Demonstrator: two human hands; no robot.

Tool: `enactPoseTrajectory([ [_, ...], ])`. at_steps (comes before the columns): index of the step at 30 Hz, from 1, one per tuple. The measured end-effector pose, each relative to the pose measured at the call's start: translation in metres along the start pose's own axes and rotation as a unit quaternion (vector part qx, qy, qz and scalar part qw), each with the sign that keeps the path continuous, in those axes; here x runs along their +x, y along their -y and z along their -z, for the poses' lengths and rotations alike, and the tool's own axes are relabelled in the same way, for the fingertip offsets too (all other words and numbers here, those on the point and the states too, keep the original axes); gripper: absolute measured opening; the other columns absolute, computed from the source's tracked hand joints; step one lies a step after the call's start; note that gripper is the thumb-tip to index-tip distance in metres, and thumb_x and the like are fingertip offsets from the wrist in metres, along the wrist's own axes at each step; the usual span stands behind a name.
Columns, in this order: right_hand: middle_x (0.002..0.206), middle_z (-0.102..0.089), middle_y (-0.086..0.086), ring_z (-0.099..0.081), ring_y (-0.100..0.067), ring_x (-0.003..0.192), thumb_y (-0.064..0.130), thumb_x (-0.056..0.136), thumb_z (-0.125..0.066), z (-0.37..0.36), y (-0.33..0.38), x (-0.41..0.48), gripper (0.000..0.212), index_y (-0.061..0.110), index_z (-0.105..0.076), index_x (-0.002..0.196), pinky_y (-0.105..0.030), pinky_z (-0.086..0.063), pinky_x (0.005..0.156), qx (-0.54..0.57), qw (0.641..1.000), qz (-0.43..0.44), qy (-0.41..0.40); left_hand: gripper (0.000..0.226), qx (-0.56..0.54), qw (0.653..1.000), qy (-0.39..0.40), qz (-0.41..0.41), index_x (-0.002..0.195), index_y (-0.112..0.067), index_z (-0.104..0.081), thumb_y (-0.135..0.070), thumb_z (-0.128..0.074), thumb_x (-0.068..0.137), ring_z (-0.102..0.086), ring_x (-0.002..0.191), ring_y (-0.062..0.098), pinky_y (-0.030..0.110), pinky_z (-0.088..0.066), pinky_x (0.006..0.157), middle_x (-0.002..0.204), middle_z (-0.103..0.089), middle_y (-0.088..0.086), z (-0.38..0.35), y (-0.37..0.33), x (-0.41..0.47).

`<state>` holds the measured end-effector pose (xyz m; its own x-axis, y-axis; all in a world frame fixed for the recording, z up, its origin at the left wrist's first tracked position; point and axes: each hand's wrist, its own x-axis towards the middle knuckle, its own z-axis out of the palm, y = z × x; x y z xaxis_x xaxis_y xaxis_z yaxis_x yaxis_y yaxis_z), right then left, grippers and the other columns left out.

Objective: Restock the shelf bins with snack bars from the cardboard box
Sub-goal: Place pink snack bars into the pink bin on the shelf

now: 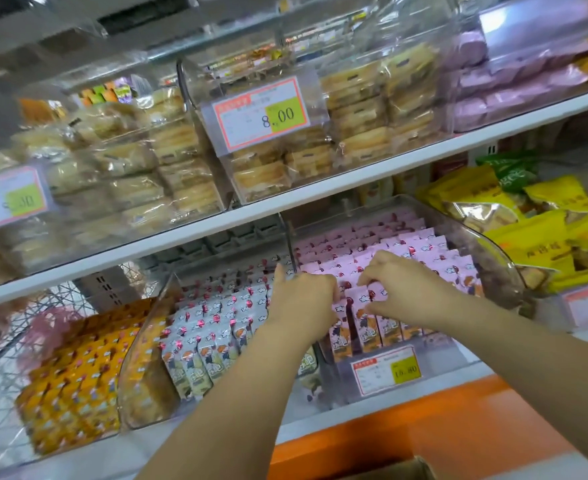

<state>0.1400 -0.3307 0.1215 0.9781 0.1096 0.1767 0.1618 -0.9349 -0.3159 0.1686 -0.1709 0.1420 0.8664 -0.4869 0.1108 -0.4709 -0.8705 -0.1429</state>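
Hands both reach into the clear bin [493, 258]: my left hand [303, 299] curls round the front pink snack bars [389, 244], my right hand [400, 289] pinches one bar's top beside it. White-wrapped bars [216, 327] fill the left neighbour bin; cardboard box [403, 471] sits at the bottom edge.

The lower shelf [452, 379] carries clear bins side by side. Pink packs [407, 244] sit under both hands, white packs [216, 317] left of the left hand [303, 299], and yellow bags [528, 237] right of the right hand [403, 289]. Above the hands, the upper shelf [320, 194] holds pastries [355, 109].
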Motion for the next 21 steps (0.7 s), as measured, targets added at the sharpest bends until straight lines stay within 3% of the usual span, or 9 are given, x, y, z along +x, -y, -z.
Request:
enactPoseTrajectory([
  [4, 0.123, -0.047, 0.004, -0.055, -0.018, 0.105, 0.035, 0.083, -0.07, 0.0, 0.001, -0.001, 0.046, 0.027, -0.053, 0.125, -0.034, -0.046, 0.09, 0.013, 1.0, 0.021, -0.017, 0.027, 0.004, 1.0, 0.002, 0.014, 0.115, -0.032, -0.057, -0.035, -0.062, 0.088, -0.05, 0.121, 0.019, 0.054, -0.001, 0.115, 0.118, -0.062, -0.006, 0.0, 0.0, 0.002],
  [7, 0.122, -0.048, 0.004, -0.055, -0.018, 0.108, 0.033, 0.083, -0.07, 0.007, 0.007, -0.008, 0.046, 0.026, -0.053, 0.125, -0.036, -0.047, 0.091, 0.024, 0.999, 0.024, -0.025, 0.03, -0.053, 0.998, -0.022, 0.022, 0.117, -0.033, -0.057, -0.039, -0.062, 0.088, -0.047, 0.125, 0.02, 0.053, -0.004, 0.116, 0.125, -0.057, -0.005, 0.002, 0.002, -0.009],
  [12, 0.1, -0.046, 0.008, -0.053, -0.015, 0.094, 0.026, 0.089, -0.064, 0.013, 0.038, -0.036, 0.031, 0.023, -0.058, 0.119, -0.022, -0.04, 0.071, 0.055, 0.995, 0.037, -0.074, 0.027, -0.119, 0.987, -0.103, 0.016, 0.12, -0.033, -0.058, -0.039, -0.054, 0.094, -0.041, 0.129, 0.019, 0.045, -0.011, 0.118, 0.132, -0.053, -0.006, 0.003, 0.007, -0.046],
  [14, 0.093, -0.05, 0.008, -0.055, -0.017, 0.092, 0.023, 0.089, -0.063, 0.003, 0.056, -0.056, 0.025, 0.021, -0.062, 0.114, -0.029, -0.044, 0.075, 0.08, 0.992, 0.052, -0.079, 0.024, -0.153, 0.976, -0.155, 0.007, 0.117, -0.031, -0.06, -0.032, -0.053, 0.094, -0.046, 0.124, 0.017, 0.04, -0.016, 0.115, 0.127, -0.057, -0.007, -0.002, 0.008, -0.071],
  [16, 0.092, -0.057, 0.005, -0.056, -0.017, 0.088, 0.02, 0.089, -0.062, -0.014, 0.071, -0.078, 0.02, 0.021, -0.064, 0.108, -0.035, -0.047, 0.077, 0.099, 0.991, 0.053, -0.069, 0.021, -0.203, 0.957, -0.206, -0.002, 0.11, -0.025, -0.064, -0.024, -0.057, 0.091, -0.054, 0.114, 0.019, 0.04, -0.025, 0.109, 0.116, -0.063, -0.005, -0.008, 0.01, -0.1],
  [19, 0.086, -0.06, 0.007, -0.055, -0.014, 0.081, 0.015, 0.086, -0.063, -0.049, 0.087, -0.109, 0.018, 0.019, -0.066, 0.102, -0.03, -0.044, 0.072, 0.108, 0.991, 0.046, -0.059, 0.018, -0.275, 0.931, -0.241, 0.005, 0.102, -0.018, -0.067, -0.018, -0.058, 0.086, -0.062, 0.096, 0.026, 0.041, -0.046, 0.089, 0.103, -0.068, 0.002, -0.034, 0.023, -0.147],
  [21, 0.087, -0.061, 0.006, -0.055, -0.01, 0.077, 0.015, 0.086, -0.063, -0.075, 0.094, -0.128, 0.018, 0.017, -0.067, 0.104, -0.03, -0.043, 0.071, 0.108, 0.993, 0.035, -0.034, 0.016, -0.312, 0.918, -0.241, 0.037, 0.101, -0.017, -0.066, -0.018, -0.057, 0.088, -0.063, 0.092, 0.024, 0.038, -0.051, 0.078, 0.1, -0.068, 0.001, -0.061, 0.035, -0.178],
])
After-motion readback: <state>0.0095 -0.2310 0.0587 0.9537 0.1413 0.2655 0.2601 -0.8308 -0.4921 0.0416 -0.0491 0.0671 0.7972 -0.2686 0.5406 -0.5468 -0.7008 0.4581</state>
